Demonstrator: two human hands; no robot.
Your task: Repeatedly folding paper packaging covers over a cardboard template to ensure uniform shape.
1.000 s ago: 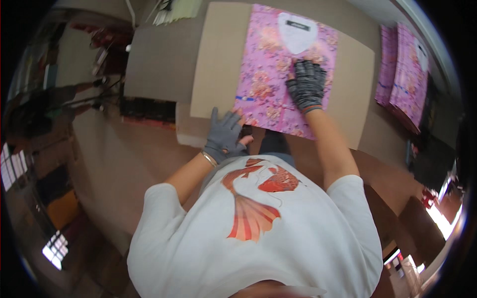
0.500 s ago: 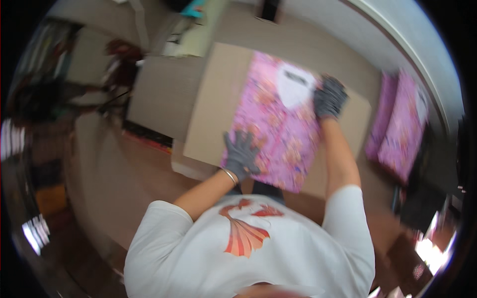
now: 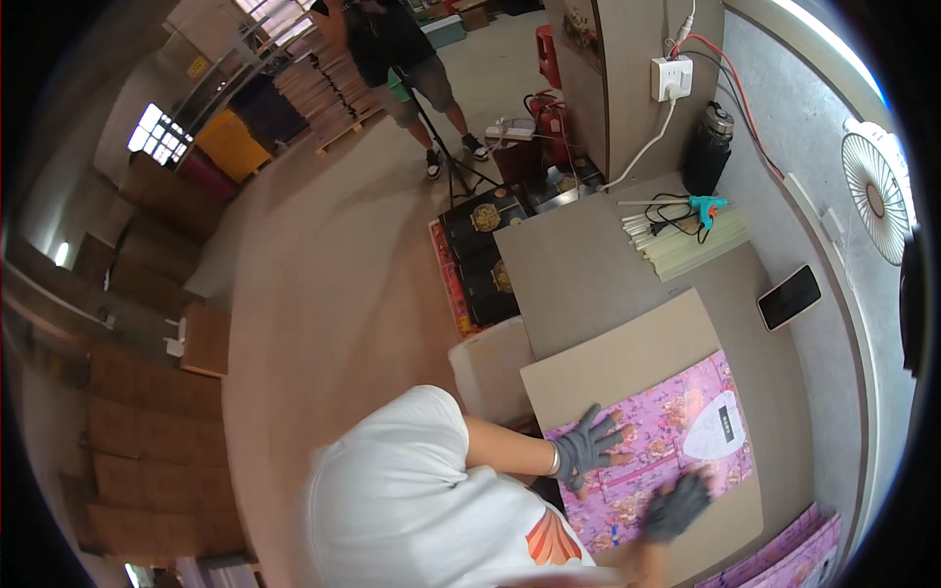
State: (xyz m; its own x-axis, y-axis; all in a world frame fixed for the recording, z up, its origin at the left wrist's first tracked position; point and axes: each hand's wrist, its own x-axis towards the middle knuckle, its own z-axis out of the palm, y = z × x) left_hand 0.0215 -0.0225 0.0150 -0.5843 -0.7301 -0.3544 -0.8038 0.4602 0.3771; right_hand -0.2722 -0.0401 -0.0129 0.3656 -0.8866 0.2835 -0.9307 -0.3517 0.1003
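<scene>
A flat pink floral-printed piece (image 3: 652, 426) lies on a beige board (image 3: 627, 343) on the grey table. Near its right end is a white rounded panel (image 3: 711, 441) with a small dark mark. My left hand (image 3: 586, 446), in a grey glove, rests on the piece's left part with fingers spread. Over the piece's near edge is my right hand (image 3: 676, 507), gloved too and smeared by motion. Its fingers look bent, but whether anything is in them cannot be made out. Similar pink floral pieces (image 3: 784, 554) stand at the lower right.
Beyond the board lie a teal glue gun (image 3: 708, 208) and pale glue sticks (image 3: 686, 245). A phone (image 3: 789, 297), a black bottle (image 3: 708, 152) and a white fan (image 3: 875, 186) are by the wall. Dark boxes (image 3: 480, 230) sit past the table; a person (image 3: 392, 49) stands farther off.
My view has swung left, bringing the room and person into sight. My right hand has shifted along the piece's edge, away from the white panel. My left hand stays spread on it.
</scene>
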